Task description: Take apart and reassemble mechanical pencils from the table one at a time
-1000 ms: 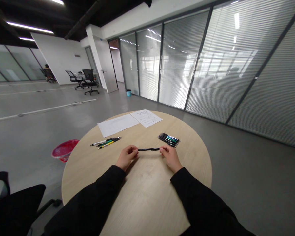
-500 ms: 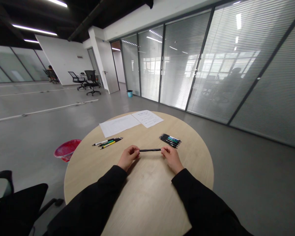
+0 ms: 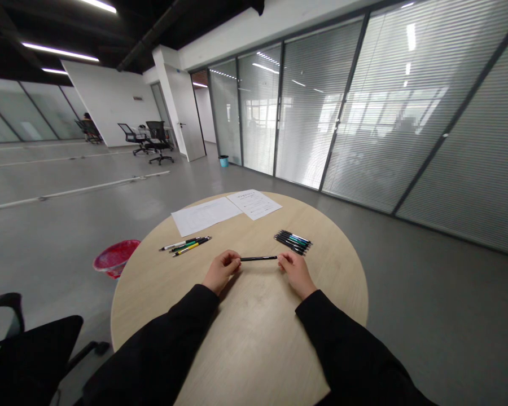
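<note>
black pen (image 3: 258, 259) pinched at its ends by left grip (image 3: 220, 272) and right grip (image 3: 297, 274) | near-left of pen row (image 3: 295, 238) | row could be disarranged if brushed by right grip

We can't read a single word here, tbh. The printed sheet (image 3: 256, 206) has a heading and lines under it, too blurry for us; the other sheet (image 3: 206, 216) shows faint marks, and the little plate (image 3: 138, 98) on the white wall (image 3: 105, 93) is too tiny.
</note>
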The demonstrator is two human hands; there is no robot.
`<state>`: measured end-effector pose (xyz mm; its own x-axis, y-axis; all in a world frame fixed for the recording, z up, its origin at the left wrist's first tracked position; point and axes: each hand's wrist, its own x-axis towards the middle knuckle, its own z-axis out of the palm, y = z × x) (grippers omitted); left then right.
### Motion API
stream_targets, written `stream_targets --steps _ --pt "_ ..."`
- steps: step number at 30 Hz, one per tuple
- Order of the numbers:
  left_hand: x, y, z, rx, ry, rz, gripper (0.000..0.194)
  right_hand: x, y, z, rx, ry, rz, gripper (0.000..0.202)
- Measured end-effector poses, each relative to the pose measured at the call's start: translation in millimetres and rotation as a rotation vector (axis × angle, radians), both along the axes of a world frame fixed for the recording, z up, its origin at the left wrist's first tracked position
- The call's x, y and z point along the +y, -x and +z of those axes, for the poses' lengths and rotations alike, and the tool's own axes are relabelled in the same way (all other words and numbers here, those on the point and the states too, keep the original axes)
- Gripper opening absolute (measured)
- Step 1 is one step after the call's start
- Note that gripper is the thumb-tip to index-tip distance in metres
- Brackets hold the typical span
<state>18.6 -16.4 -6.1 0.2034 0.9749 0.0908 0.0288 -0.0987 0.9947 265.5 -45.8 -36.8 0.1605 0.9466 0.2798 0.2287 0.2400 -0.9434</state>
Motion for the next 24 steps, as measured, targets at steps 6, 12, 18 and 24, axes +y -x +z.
stream_targets --steps 6,12,18,24 --pt "-2 -1 2.8 -0.002 0.014 0.01 0.035 -1 0 0.8 0.017 -0.001 0.001 0.029" --pt "-4 -3 5.8 0.002 0.022 0.022 0.035 4 2 -7.5 0.156 0.031 0.024 0.029" --pt "-5 -3 7.9 0.0 0.03 0.02 0.034 8 0 -12.9 0.109 0.025 0.001 0.024" --pt "-5 -3 6.3 0.005 0.028 0.019 0.034 10 -1 -14.3 0.067 0.002 -0.039 0.022"
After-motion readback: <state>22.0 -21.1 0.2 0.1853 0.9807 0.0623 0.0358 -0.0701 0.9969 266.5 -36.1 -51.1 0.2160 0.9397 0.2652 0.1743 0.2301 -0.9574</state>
